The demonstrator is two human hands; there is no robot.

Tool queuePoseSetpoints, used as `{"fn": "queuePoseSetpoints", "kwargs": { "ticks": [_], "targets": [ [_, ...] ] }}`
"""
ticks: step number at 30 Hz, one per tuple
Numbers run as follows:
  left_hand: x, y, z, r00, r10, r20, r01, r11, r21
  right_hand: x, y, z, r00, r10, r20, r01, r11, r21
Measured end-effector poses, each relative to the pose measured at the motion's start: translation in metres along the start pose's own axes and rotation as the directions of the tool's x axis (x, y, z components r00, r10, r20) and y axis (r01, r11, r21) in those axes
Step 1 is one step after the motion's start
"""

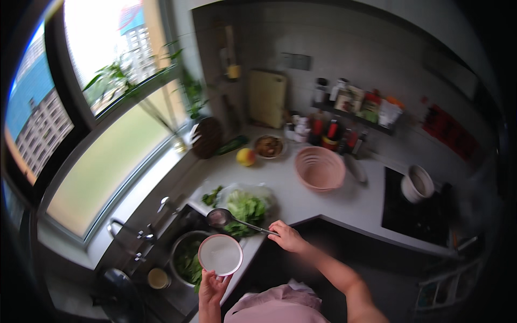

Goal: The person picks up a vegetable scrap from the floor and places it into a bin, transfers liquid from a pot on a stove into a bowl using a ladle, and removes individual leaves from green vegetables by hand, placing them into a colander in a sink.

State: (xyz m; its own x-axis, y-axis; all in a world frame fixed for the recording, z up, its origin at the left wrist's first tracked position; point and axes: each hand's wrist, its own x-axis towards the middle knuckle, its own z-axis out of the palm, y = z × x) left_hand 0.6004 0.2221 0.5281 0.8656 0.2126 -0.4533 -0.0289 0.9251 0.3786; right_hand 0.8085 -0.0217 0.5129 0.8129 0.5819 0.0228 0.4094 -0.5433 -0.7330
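My left hand (213, 286) holds a white bowl with a pinkish rim (221, 255) from its near edge, thumb at the rim. Whether the bowl contains clear liquid I cannot tell. Between the fingers of my right hand (288, 237) is the end of a ladle's long handle (258, 228). The ladle's dark head (220, 217) hangs just beyond the bowl, near the sink's edge. Partly hidden by the bowl, a metal basin of leafy greens (183, 258) sits in the sink. More pale green leaves (246, 206) lie in a clear plastic bag behind the ladle.
A pink colander (320, 168) stands on the white counter (282, 173), near a peach (246, 157) and a dish of brown food (269, 146). A white pot (417, 183) is on the black cooktop (408, 218) at right. A faucet (117, 226) rises by the window.
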Motion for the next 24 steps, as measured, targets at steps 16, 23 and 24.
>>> {"fn": "queuePoseSetpoints", "kwargs": {
  "ticks": [16,23,24],
  "targets": [
    [0.048,-0.342,0.247,0.811,-0.576,0.104,0.485,0.761,0.432,-0.441,0.172,-0.215,0.516,0.55,-0.657,-0.482,0.82,0.308],
    [0.086,-0.474,0.34,0.665,-0.728,0.169,0.607,0.658,0.446,-0.52,0.165,-0.242,0.174,0.627,-0.76,-0.521,0.713,0.469],
    [0.09,-0.493,0.357,0.658,-0.737,0.151,0.612,0.641,0.463,-0.528,0.17,-0.245,0.15,0.627,-0.765,-0.519,0.708,0.479]
  ]
}}
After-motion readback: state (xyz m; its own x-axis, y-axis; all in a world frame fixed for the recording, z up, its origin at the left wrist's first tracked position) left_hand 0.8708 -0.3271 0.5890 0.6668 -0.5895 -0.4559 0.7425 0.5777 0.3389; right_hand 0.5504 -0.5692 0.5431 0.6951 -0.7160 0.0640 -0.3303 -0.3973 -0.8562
